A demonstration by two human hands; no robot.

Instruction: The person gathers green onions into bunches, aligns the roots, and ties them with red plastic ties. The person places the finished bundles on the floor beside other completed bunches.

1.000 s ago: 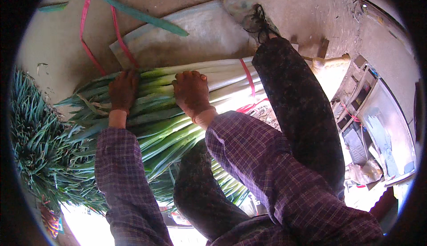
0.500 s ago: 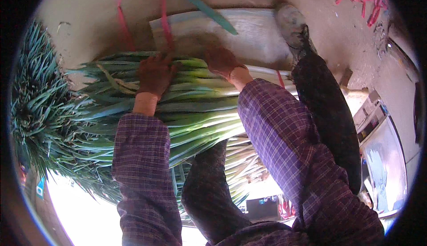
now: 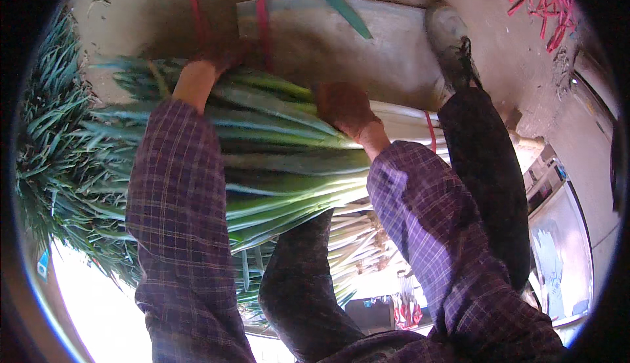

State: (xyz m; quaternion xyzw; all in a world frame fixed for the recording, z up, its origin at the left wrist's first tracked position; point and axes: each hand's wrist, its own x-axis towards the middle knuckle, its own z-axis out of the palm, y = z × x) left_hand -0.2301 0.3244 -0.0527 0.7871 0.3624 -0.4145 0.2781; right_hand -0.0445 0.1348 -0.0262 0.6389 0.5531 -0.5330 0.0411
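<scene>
A big bundle of green onions [image 3: 282, 159] lies across in front of me, leaves to the left and white stalks to the right. A red tie [image 3: 430, 131] circles the white end. My left hand [image 3: 226, 51], in what looks like a brown glove, reaches over the bundle's far edge beside the pink strips [image 3: 263, 18]; it is dark and blurred, and its fingers cannot be made out. My right hand [image 3: 344, 108], also brown, is closed over the far stalks where green turns pale, fingertips hidden on the far side.
Beyond the bundle lies a pale flat sheet [image 3: 328, 35] with a long green strip [image 3: 336, 3] over it. My shoe [image 3: 449, 31] stands at its right end. Pink strips [image 3: 541, 2] lie heaped at far right. More onion leaves [image 3: 52, 140] are piled at left.
My left hand has moved farther away, over the bundle's far edge. My right hand has shifted slightly right and nearer, staying on the stalks. The view has moved a little.
</scene>
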